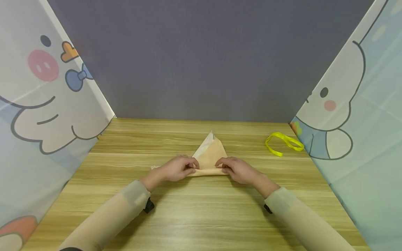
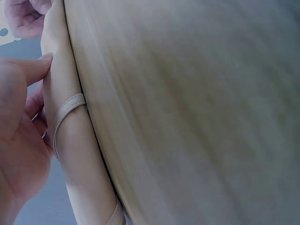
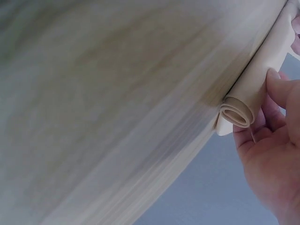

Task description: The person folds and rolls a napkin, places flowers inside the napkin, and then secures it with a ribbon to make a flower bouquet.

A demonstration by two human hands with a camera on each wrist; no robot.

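Observation:
A soft beige sheet [image 1: 208,155] lies in the middle of the table, its near edge turned into a roll and its far part narrowing to a point, with a paler flap on the left. My left hand [image 1: 177,168] pinches the roll left of its middle, thumb on the near side and fingers curled behind. On the other side my right hand [image 1: 240,169] grips the roll near its right end. Seen from the right wrist, the rolled end [image 3: 236,114] shows spiral layers. A thin pale strap [image 2: 68,110] crosses the roll in the left wrist view.
A bright yellow ribbon [image 1: 284,141] lies looped at the table's back right. The wood-grain table [image 1: 194,216] meets a grey panel [image 1: 201,62] behind. Cartoon-printed sheets flank it left [image 1: 41,104] and right [image 1: 355,115].

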